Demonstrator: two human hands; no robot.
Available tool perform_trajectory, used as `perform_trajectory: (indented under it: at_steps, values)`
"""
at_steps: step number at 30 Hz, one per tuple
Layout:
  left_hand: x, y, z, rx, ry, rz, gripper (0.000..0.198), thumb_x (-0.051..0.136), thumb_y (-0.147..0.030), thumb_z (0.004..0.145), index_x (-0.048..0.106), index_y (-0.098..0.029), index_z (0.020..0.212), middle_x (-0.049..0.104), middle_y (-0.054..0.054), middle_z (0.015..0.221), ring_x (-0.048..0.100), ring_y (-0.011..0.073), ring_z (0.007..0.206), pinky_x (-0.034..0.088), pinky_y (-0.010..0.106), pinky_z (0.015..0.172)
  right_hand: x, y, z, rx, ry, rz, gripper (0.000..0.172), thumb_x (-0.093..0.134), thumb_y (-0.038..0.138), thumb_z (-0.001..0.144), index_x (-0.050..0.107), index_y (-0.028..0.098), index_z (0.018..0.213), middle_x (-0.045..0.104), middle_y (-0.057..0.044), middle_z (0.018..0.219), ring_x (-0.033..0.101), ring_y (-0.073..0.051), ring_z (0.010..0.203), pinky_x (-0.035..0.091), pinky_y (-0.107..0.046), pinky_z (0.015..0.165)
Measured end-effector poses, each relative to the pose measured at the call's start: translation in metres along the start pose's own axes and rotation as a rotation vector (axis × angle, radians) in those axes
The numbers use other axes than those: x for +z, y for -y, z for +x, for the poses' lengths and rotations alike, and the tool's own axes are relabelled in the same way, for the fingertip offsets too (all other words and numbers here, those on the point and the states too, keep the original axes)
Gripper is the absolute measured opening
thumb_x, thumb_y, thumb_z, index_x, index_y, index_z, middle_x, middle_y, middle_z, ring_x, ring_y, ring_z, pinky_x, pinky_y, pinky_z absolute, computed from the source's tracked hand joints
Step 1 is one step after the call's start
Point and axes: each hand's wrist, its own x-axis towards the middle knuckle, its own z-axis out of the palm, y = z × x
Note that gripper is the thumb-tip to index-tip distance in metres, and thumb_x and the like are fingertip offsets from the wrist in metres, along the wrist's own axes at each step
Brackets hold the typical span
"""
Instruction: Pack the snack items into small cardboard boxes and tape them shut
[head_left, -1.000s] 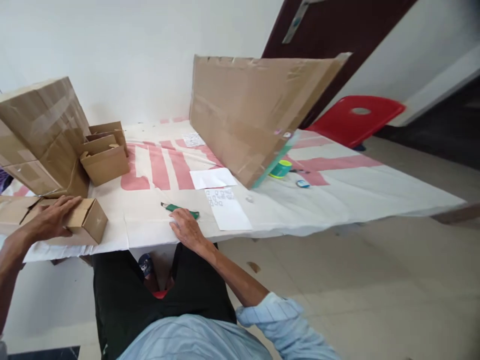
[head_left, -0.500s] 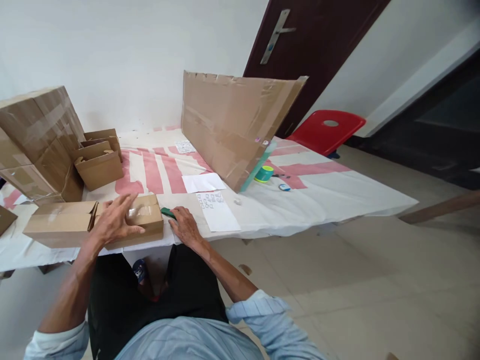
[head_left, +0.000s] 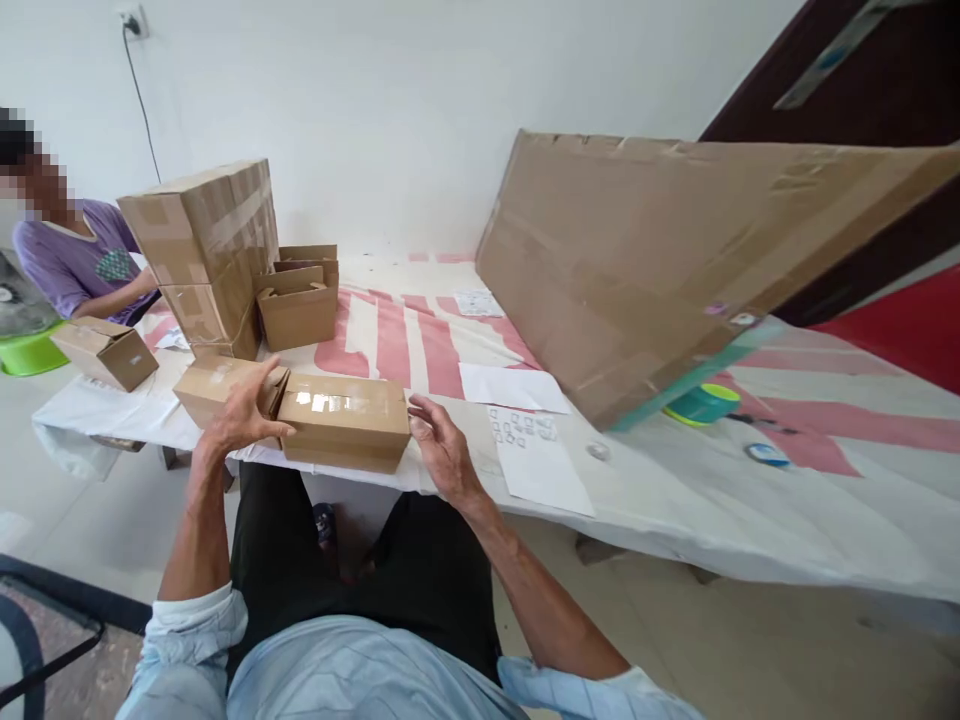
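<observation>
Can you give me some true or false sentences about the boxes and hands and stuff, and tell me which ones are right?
1. The left hand is at two brown boxes. True.
2. The drawing paper is on the floor. False: the paper with little shapes lies on the table.
3. The right hand is beside the right end of one of those boxes. True.
4. The other person's top is red. False: the top is purple.
5. A black plug is in the wall socket. True.
</observation>
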Motion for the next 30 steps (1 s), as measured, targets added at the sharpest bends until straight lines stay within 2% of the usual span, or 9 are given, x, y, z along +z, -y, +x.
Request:
perform_trajectory:
  at_steps: [3, 8, 12, 15, 18, 21, 25, 27, 30]
  values:
    - [0.002, 0.006, -0.005, -0.016, 0.099, 0.179, 0.107, 0.096, -0.039, 0.068, 0.048, -0.023, 0.163, 0.051, 0.017, 0.169, 0.038, 0.0402, 0.163, 0.023, 0.061, 0.135, 0.000, 0.007, 0.005, -0.025, 0.085, -0.028, 0.077, 0.073, 0.065, 0.089, 0.057, 0.025, 0.153, 0.055, -0.017, 0.161, 0.057, -0.034, 0.144, 0.052, -0.052, 0.114]
    - [-0.010, 0.030, -0.009, -0.033, 0.021, 0.351, 0.072, 0.075, -0.021, 0.077, 0.063, -0.024, 0.148, 0.059, 0.014, 0.162, 0.049, 0.0383, 0.155, 0.033, 0.059, 0.128, 0.009, 0.005, 0.010, 0.013, 0.131, -0.059, 0.077, 0.073, 0.062, 0.088, 0.056, 0.024, 0.154, 0.055, -0.018, 0.160, 0.061, -0.034, 0.138, 0.054, -0.053, 0.112]
    - [-0.021, 0.036, -0.010, -0.066, 0.003, 0.413, 0.069, 0.072, -0.021, 0.075, 0.065, -0.022, 0.144, 0.059, 0.016, 0.161, 0.052, 0.0396, 0.151, 0.037, 0.060, 0.124, 0.009, 0.000, 0.015, 0.050, 0.133, -0.025, 0.079, 0.070, 0.061, 0.087, 0.056, 0.021, 0.154, 0.061, -0.019, 0.155, 0.062, -0.034, 0.138, 0.055, -0.052, 0.111]
    - [-0.018, 0.029, -0.013, -0.082, -0.031, 0.414, 0.073, 0.076, -0.025, 0.074, 0.062, -0.023, 0.146, 0.058, 0.017, 0.161, 0.053, 0.0407, 0.150, 0.035, 0.061, 0.125, 0.003, -0.004, 0.021, 0.076, 0.136, 0.012, 0.075, 0.068, 0.059, 0.087, 0.059, 0.021, 0.151, 0.063, -0.016, 0.154, 0.062, -0.033, 0.139, 0.052, -0.052, 0.115]
    - [-0.003, 0.017, -0.023, -0.053, -0.140, 0.302, 0.076, 0.073, -0.023, 0.077, 0.058, -0.022, 0.151, 0.057, 0.017, 0.162, 0.052, 0.0375, 0.151, 0.036, 0.056, 0.127, -0.005, -0.012, 0.025, 0.147, 0.098, 0.029, 0.069, 0.065, 0.058, 0.086, 0.064, 0.023, 0.146, 0.064, -0.012, 0.155, 0.061, -0.033, 0.140, 0.052, -0.054, 0.116]
    - [0.017, 0.006, -0.039, 0.004, -0.147, 0.100, 0.084, 0.077, -0.027, 0.079, 0.051, -0.021, 0.159, 0.056, 0.016, 0.164, 0.050, 0.0351, 0.155, 0.037, 0.050, 0.130, -0.011, -0.021, 0.027, 0.230, 0.053, 0.055, 0.066, 0.064, 0.059, 0.084, 0.068, 0.026, 0.141, 0.068, -0.009, 0.149, 0.063, -0.034, 0.137, 0.060, -0.053, 0.106]
    - [0.044, -0.005, -0.061, -0.011, -0.209, -0.072, 0.101, 0.090, -0.035, 0.075, 0.044, -0.022, 0.164, 0.050, 0.019, 0.168, 0.044, 0.0399, 0.159, 0.033, 0.056, 0.133, -0.017, -0.030, 0.027, 0.266, 0.060, 0.059, 0.064, 0.065, 0.060, 0.084, 0.070, 0.026, 0.138, 0.073, -0.008, 0.141, 0.067, -0.034, 0.130, 0.066, -0.049, 0.094]
    - [0.058, -0.007, -0.070, -0.006, -0.235, -0.175, 0.109, 0.093, -0.040, 0.074, 0.039, -0.022, 0.167, 0.046, 0.020, 0.170, 0.045, 0.0402, 0.158, 0.039, 0.055, 0.129, -0.018, -0.031, 0.027, 0.255, 0.059, 0.031, 0.061, 0.064, 0.059, 0.085, 0.071, 0.027, 0.136, 0.073, -0.008, 0.139, 0.068, -0.032, 0.128, 0.066, -0.046, 0.092]
    - [0.085, -0.001, -0.080, -0.028, -0.201, -0.307, 0.126, 0.098, -0.047, 0.069, 0.029, -0.021, 0.171, 0.037, 0.025, 0.174, 0.039, 0.0423, 0.161, 0.044, 0.056, 0.126, -0.018, -0.030, 0.026, 0.234, 0.051, 0.014, 0.057, 0.063, 0.057, 0.087, 0.071, 0.027, 0.135, 0.073, -0.007, 0.140, 0.067, -0.030, 0.128, 0.065, -0.043, 0.093]
